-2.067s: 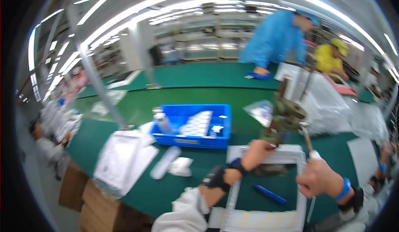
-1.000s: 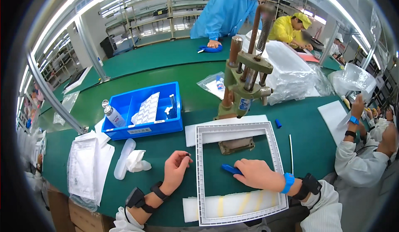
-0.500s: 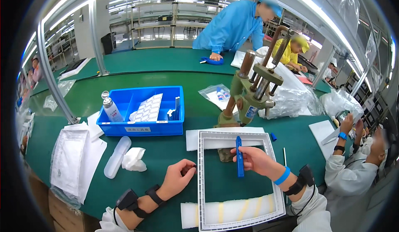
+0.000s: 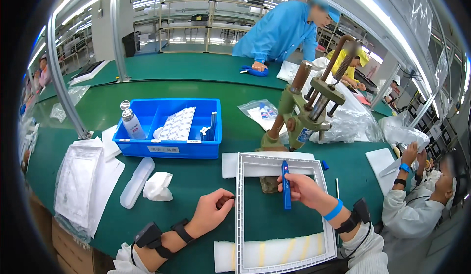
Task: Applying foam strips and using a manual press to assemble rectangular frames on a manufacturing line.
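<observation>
My right hand grips a blue pen-shaped tool, held upright above the opening of a white rectangular plastic frame. A small red spot shows near the tool's upper end. At the frame's left side, my left hand is closed, thumb and fingers pinched together by the rim. Something small and dark shows at those fingertips, too small to name. The frame rests on two white foam strips, one under its far side and one with yellowish stripes under its near side.
A green hand press stands just beyond the frame. To the left are a blue divided bin, a clear plastic case, crumpled white tissue and bagged white sheets. A co-worker in white sits close at right.
The red spot now shows on the blue tool. The whole view has shifted slightly; both hands keep nearly the same place against the frame.
</observation>
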A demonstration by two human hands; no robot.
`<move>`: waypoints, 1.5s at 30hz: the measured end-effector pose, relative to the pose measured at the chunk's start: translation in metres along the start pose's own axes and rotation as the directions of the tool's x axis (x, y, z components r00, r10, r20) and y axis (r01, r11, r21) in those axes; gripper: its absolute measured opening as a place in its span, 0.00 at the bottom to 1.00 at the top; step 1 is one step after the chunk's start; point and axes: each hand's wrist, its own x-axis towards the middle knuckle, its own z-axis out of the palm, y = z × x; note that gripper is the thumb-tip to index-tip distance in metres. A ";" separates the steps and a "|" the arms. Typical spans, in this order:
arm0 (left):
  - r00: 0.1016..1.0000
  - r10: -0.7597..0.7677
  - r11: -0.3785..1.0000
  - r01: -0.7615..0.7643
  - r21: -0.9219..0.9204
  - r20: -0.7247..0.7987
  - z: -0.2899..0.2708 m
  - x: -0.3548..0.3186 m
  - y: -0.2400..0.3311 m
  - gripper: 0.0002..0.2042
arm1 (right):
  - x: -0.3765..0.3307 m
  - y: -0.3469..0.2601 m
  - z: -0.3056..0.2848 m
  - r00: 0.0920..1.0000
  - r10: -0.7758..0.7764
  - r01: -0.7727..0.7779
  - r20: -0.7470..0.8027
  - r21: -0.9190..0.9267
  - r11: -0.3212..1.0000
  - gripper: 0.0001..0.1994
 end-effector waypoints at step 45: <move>0.944 0.326 0.945 -0.327 -0.017 -0.042 0.000 -0.001 0.009 0.07 | -0.041 -0.019 0.055 0.908 0.066 0.371 0.413 -0.868 0.330 0.16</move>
